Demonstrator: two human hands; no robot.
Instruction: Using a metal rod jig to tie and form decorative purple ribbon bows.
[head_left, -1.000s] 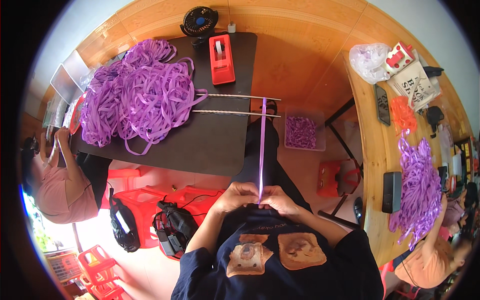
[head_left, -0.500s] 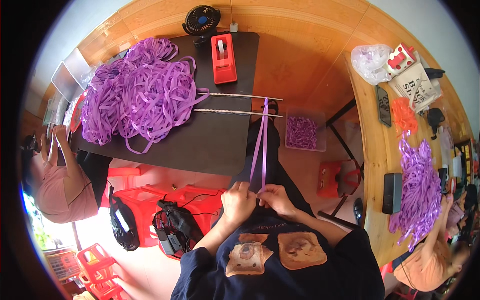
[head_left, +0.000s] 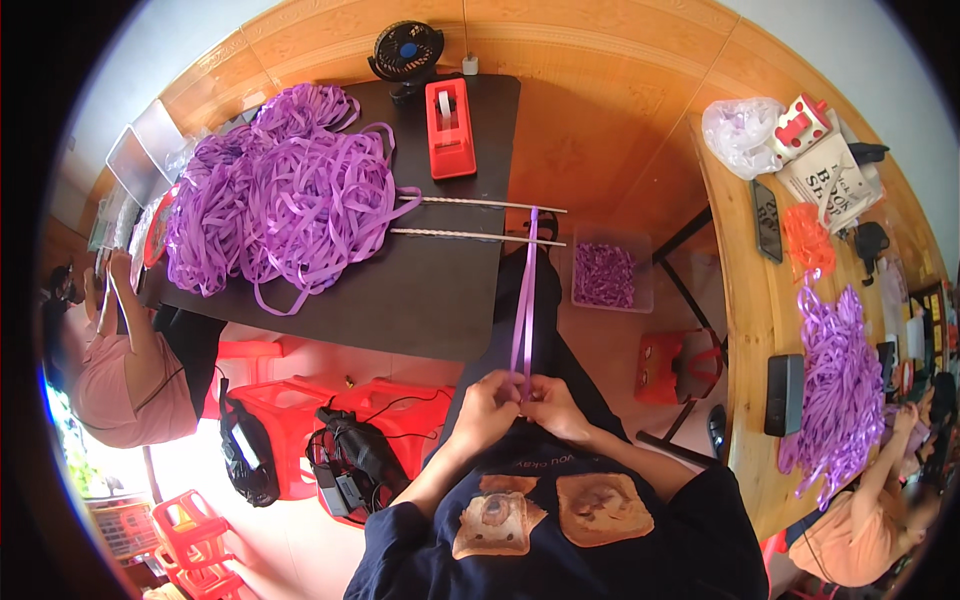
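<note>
A narrow purple ribbon (head_left: pixel 528 290) runs from one of two thin metal rods down to my hands in front of my lap. It is looped at the far rod (head_left: pixel 455 203) and crosses the near rod (head_left: pixel 450 235), its two strands lying close together. My left hand (head_left: pixel 486 412) is closed on the ribbon's lower end. Beside it, nearly touching, my right hand (head_left: pixel 555 408) pinches the ribbon too. The exact ends between my fingertips are hidden. A big tangled heap of purple ribbon (head_left: pixel 300 200) lies on the dark table, left of the rods.
The dark table (head_left: pixel 420 325) also holds a red tape dispenser (head_left: pixel 452 150) and a black fan (head_left: pixel 406 52). On the floor stands a clear bin of purple pieces (head_left: pixel 606 276). Red stools (head_left: pixel 395 400) carry black bags. At right, a wooden table (head_left: pixel 745 330) bears more ribbon; two other people sit nearby.
My left hand has turned and its fingers now point forward, toward the ribbon. The two ribbon strands have drawn closer together. My right hand stays beside it, still pinching.
</note>
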